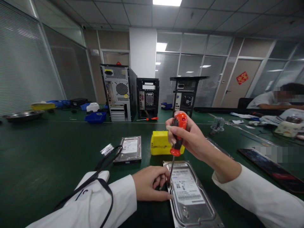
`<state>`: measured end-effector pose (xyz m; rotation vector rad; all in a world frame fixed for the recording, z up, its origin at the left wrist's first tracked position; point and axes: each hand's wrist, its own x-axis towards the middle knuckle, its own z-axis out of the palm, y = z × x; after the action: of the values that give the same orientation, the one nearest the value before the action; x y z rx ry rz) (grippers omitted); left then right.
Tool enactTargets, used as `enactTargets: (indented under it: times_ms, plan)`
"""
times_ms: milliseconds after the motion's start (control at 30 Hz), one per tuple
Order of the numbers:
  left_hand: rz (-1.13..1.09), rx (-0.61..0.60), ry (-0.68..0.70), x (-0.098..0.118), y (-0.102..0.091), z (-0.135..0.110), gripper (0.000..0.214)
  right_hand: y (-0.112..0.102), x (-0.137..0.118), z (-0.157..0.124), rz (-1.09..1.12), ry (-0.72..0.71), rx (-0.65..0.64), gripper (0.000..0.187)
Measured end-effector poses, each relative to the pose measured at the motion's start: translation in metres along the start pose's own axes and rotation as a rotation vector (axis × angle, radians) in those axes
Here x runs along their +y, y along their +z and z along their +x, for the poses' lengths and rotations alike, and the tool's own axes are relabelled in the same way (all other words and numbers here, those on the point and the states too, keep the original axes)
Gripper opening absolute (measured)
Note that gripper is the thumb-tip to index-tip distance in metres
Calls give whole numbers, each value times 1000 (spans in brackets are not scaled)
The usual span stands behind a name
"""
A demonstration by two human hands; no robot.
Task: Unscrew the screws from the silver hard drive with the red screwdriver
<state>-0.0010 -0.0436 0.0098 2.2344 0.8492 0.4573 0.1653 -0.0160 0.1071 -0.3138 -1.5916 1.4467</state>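
Observation:
A silver hard drive (190, 196) lies flat on the green table (47, 158) right in front of me. My right hand (190, 136) is closed round the red and black handle of a screwdriver (177, 139), held upright with its tip at the drive's near left edge. My left hand (152, 183) rests against that left edge, its fingers curled around the screwdriver's shaft near the tip. A second hard drive (129, 148) lies further back to the left. A yellow box (161, 143) sits just behind the screwdriver.
Three open computer towers (118, 93) stand at the back. Blue trays (96, 117), a yellow tray and a metal dish (22, 115) sit far left. Another screwdriver (148, 119) lies by the towers. A black cable (104, 161) runs over my left sleeve. A seated person (275, 98) works far right.

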Motion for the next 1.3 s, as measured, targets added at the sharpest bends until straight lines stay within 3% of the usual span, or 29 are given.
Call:
enactTargets:
  times_ms: [533, 667, 867, 1067, 1200, 1300]
  plan:
    - [-15, -3, -5, 1, 0, 0, 33, 3, -3, 1, 74, 9, -97, 25]
    - [-8, 15, 4, -2, 1, 0, 38, 3, -6, -1, 108, 50, -147, 38]
    - [0, 12, -17, -1, 2, 0, 33, 4, -2, 0, 120, 29, -128, 20]
    - [-3, 10, -4, -2, 2, 0, 33, 7, -2, -1, 178, 28, -207, 20]
    - [9, 5, -16, -2, 2, 0, 35, 6, -7, -4, 199, 58, -229, 43]
    - [8, 8, -20, 0, 1, -1, 34, 6, -7, -3, 197, 61, -205, 36]
